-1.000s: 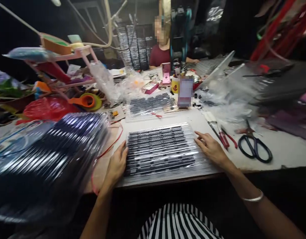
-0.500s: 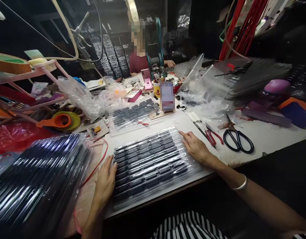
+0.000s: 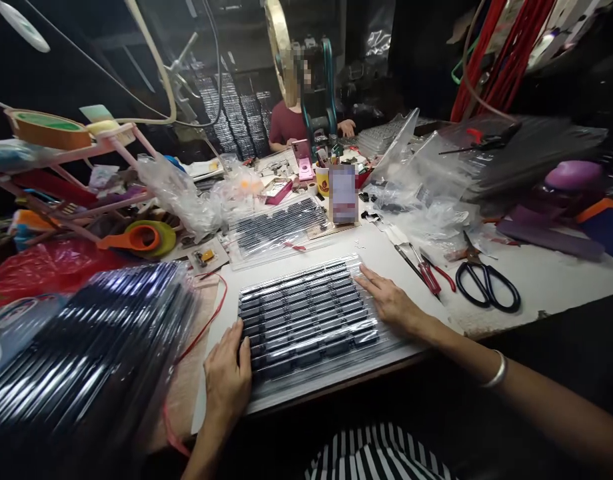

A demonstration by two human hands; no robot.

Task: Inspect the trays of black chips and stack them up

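The counter (image 3: 551,281) has a pale, flat top with a chipped front edge to the right of the right grip (image 3: 394,303). To the left of the left grip (image 3: 229,373) slopes a dark, glossy, ridged stack (image 3: 111,327), too blurred to tell its layers apart. Between the two grips lies the tray (image 3: 306,320): a flat rectangle of clear, shiny plastic with long parallel rows of dark strips. Both grips touch it — the left at its left edge with thumb apart from fingers, the right with fingers stretched over the clear right margin. Neither is clenched; whether fingers close under the rim I cannot tell. Beyond the right grip crumple thin, see-through bags (image 3: 416,207). A second tray (image 3: 281,230), also clear with dark rows, lies flat beyond the grips. To the right of the right grip are scissors (image 3: 486,277) with dark, looped handles, and nearer to it a slim, red-handled tool (image 3: 429,277). A thin red cord (image 3: 217,308) curves beyond the left grip.

Compared with half a second ago, the view has swung slightly left, so things show further right. The left grip's thumb now stands out more clearly from its fingers — the tray has barely moved on the counter.
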